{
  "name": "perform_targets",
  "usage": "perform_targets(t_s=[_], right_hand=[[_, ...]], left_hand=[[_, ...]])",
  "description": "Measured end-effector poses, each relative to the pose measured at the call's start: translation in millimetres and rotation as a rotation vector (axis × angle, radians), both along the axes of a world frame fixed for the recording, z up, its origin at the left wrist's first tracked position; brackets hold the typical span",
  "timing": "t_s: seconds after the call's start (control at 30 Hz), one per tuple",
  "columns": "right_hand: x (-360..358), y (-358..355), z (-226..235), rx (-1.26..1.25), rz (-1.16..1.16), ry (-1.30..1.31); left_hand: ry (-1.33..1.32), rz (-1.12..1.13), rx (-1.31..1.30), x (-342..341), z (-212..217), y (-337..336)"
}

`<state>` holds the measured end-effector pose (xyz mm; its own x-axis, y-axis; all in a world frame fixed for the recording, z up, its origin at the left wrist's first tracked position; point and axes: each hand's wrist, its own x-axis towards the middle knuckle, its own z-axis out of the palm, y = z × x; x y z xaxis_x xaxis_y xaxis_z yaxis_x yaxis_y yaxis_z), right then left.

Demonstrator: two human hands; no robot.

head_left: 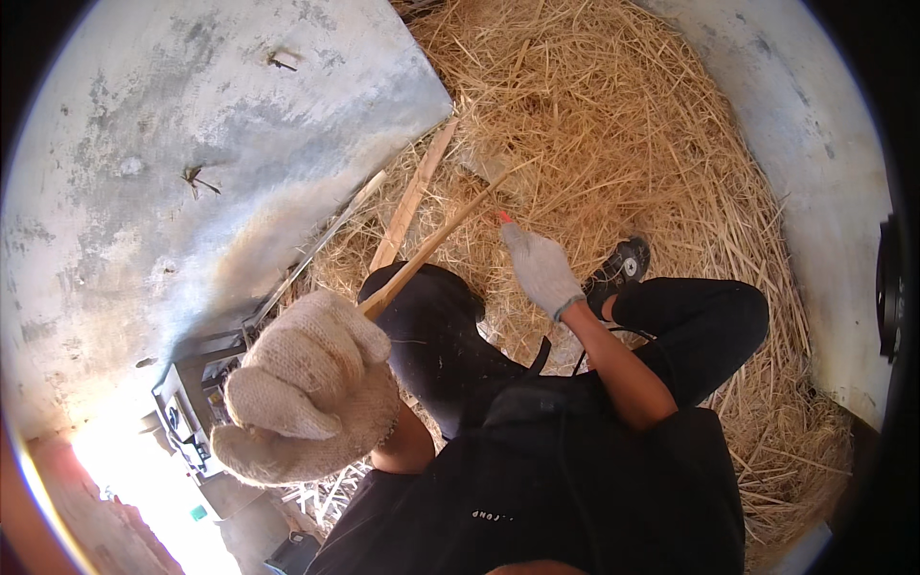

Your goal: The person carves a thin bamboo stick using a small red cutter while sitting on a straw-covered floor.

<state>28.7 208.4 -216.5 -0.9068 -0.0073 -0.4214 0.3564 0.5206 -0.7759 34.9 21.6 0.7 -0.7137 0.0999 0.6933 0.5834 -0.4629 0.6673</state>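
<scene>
My left hand (311,388), in a knitted off-white work glove, is raised at the lower left with its fingers curled round a long thin wooden stick (431,242). The stick slants up and away to the right, tapering over the straw. My right hand (542,268), in a similar glove, is farther out above the straw, just right of the stick's far part. A small red piece (505,218) shows at its fingertips; the rest of what it holds is hidden. Whether this red piece touches the stick I cannot tell.
Loose straw (613,125) covers the floor. A flat board (415,196) lies left of the stick, beside a stained pale wall (240,125). Another wall (776,125) rises at the right. My bent legs and a dark shoe (623,264) frame the space. Dark shelving (196,393) stands lower left.
</scene>
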Motion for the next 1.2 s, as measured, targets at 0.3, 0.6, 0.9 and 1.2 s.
perform_targets(t_s=[0.3,0.6,0.9,1.2], right_hand=[[31.6,-36.3,67.9,-0.446,0.096,0.366],[-7.3,-14.1,-19.7,-0.129,-0.176,0.252],[0.7,-31.9,-18.5,-0.154,-0.072,0.430],[4.2,-18.7,47.2,-0.358,0.121,0.182]], left_hand=[[-0.022,0.051,0.020,-2.2,1.0,10.2],[0.031,-0.017,0.011,-5.5,0.4,8.5],[-0.017,0.051,0.041,-8.1,0.9,-4.3],[-0.041,0.192,0.103,-5.8,-10.8,-22.6]])
